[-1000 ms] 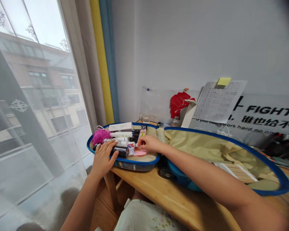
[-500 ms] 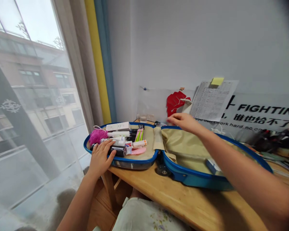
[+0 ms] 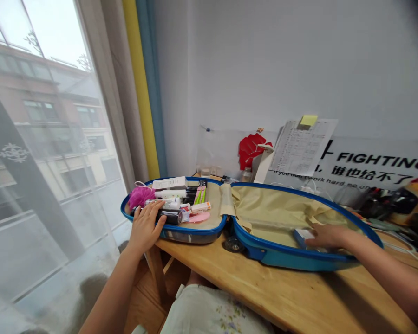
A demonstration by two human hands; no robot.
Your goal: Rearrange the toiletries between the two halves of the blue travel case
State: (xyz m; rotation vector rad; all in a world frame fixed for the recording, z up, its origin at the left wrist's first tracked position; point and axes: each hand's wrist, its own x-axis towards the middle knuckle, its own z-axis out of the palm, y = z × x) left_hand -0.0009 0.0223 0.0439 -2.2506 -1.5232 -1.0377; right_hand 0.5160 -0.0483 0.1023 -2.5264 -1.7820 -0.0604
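An open blue suitcase [image 3: 292,265] lies on the wooden desk, its two halves side by side. My left hand [image 3: 146,223] rests with outstretched fingers over the left half's front rim, touching a black bottle [image 3: 172,216]. Around it lie a magenta bath puff [image 3: 139,196], a long white box [image 3: 170,183], white tubes [image 3: 170,194], green-and-pink packs [image 3: 199,194], a small orange-and-white box [image 3: 201,207] and a flat pink item [image 3: 199,217]. Inside the right half, my right hand [image 3: 325,235] has its thumb and fingers closed on a small blue-and-white box [image 3: 301,237].
The wooden desk [image 3: 237,278] carries the suitcase, with a caster [image 3: 233,244] near its hinge. Behind stand a small jar [image 3: 246,174] and clipped papers [image 3: 301,146]. Cables [image 3: 400,243] and an orange-labelled bottle [image 3: 413,197] are at right. A sheer-curtained window [image 3: 48,139] is at left.
My right hand has moved from above the suitcase's back edge down and right into the right half, onto the small box. My left hand stays in place.
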